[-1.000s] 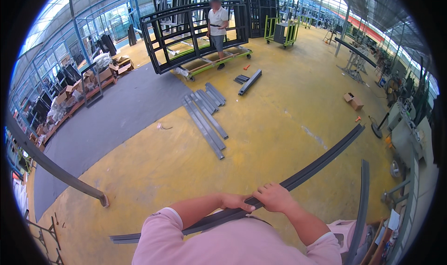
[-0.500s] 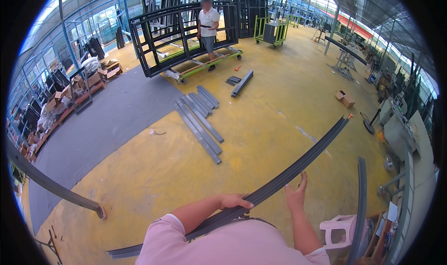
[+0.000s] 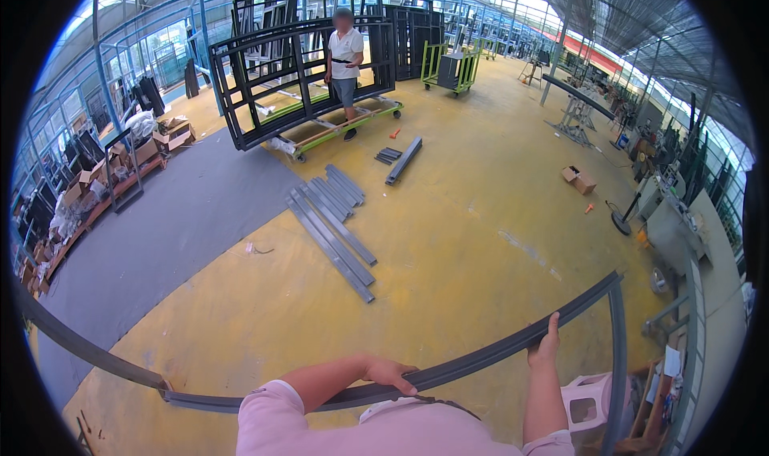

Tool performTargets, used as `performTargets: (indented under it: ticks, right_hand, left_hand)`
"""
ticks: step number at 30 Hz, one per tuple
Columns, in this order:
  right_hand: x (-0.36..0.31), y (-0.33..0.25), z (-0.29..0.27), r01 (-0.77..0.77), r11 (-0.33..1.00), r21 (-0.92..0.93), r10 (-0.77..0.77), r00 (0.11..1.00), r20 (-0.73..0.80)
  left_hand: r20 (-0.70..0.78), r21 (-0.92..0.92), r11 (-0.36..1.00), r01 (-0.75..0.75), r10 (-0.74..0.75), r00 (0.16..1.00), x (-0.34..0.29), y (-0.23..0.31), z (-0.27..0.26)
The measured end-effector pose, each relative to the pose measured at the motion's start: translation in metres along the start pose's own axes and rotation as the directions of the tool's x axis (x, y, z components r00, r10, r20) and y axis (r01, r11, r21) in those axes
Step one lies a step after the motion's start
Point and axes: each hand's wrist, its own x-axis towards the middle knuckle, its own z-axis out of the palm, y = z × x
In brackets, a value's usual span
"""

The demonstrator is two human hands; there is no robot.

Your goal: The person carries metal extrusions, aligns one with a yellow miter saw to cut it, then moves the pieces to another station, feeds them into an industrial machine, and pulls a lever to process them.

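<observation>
A long dark grey metal profile [image 3: 473,363] lies across in front of my body. My left hand [image 3: 390,373] grips it near its middle, thumb over the near side. Farther right, my right hand [image 3: 545,345] holds it from the near side, fingers reaching up over its edge. The profile's left end meets a second long profile [image 3: 96,355] that runs to the far left. At its right end, it meets a third profile [image 3: 617,352] that comes back toward me. Whether the ends are fastened I cannot tell.
Several grey profiles [image 3: 332,236] lie on the yellow floor ahead. Beyond, a person [image 3: 346,55] stands beside a green cart [image 3: 344,127] with large black frames. At right are a pink stool [image 3: 585,400], a cardboard box [image 3: 578,180] and a workbench [image 3: 713,296].
The profile's right end has come down and nearer, meeting the right-hand profile; its left end now meets the left one. My right hand went from open below the profile to holding it.
</observation>
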Motion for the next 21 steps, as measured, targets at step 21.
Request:
performTargets:
  ticks: [21]
  right_hand:
    - [-0.230, -0.098, -0.360, 0.250, 0.960, 0.129, -0.112, 0.758, -0.642]
  left_hand:
    - [0.475, 0.435, 0.879, 0.195, -0.407, 0.780, 0.064, 0.015, 0.078]
